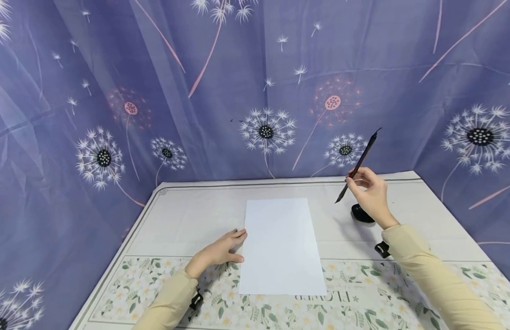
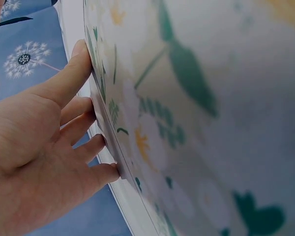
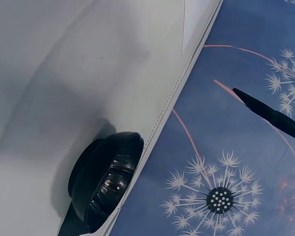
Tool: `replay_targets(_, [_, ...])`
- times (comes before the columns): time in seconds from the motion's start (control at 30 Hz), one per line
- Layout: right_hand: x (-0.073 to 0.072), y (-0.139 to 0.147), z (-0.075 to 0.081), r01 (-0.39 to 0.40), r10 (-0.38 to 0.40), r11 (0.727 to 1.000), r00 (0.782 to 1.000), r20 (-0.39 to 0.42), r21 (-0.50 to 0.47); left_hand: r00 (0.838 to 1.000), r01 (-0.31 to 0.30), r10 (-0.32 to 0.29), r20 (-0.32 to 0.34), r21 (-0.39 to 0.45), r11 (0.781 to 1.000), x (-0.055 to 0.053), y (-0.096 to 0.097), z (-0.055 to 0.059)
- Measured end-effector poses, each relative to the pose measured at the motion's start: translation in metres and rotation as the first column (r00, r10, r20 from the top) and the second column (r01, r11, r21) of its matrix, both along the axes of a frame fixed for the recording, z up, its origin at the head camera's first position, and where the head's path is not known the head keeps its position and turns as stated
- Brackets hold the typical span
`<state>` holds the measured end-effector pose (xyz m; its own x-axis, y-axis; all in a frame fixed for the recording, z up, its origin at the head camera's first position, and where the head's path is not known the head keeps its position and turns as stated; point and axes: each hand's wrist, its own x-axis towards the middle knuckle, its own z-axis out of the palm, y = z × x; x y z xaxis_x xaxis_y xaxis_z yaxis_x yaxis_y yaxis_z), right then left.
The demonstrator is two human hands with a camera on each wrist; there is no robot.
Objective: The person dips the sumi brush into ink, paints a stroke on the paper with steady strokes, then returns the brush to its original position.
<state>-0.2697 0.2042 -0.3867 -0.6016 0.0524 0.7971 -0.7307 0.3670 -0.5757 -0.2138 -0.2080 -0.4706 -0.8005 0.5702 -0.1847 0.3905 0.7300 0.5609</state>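
A white sheet of paper (image 1: 281, 247) lies upright in front of the body on the covered table. My left hand (image 1: 219, 250) rests at its left edge, fingers loosely extended and thumb apart; the left wrist view shows the fingertips (image 2: 108, 169) down at the surface. Raised over the table's right side, my right hand (image 1: 372, 195) pinches a dark calligraphy brush (image 1: 365, 153) between thumb and fingers. The brush slants, its dark pointed tip down to the left, apart from the paper. Below that hand sits a round black ink dish (image 1: 362, 214), glossy inside in the right wrist view.
A pale tablecloth (image 1: 189, 215) with a printed flower band covers the table. Purple curtains (image 1: 222, 137) with dandelion prints hang behind and at both sides. Small black wrist mounts (image 1: 382, 250) show at both cuffs.
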Motion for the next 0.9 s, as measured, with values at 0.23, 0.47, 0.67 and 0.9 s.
replay_targets(0.23, [0.0,-0.006,-0.001,0.007,-0.007,1.0,1.0,0.009,-0.006,1.0,0.006,-0.006,-0.004,0.003,1.0,0.001,-0.001,0.001])
replay_targets(0.47, [-0.001,-0.012,-0.001,0.003,-0.002,1.0,1.0,0.016,-0.026,1.0,0.012,-0.012,-0.008,0.008,1.0,0.003,-0.001,0.002])
replay_targets(0.67, [-0.001,-0.012,-0.003,-0.017,0.018,0.999,1.0,0.014,-0.039,1.0,0.004,-0.004,-0.007,-0.013,1.0,0.003,0.0,0.002])
replay_targets(0.9, [-0.003,-0.014,-0.004,-0.03,0.033,0.995,0.999,0.021,-0.097,1.0,-0.003,0.003,-0.01,-0.011,1.0,0.003,-0.001,0.001])
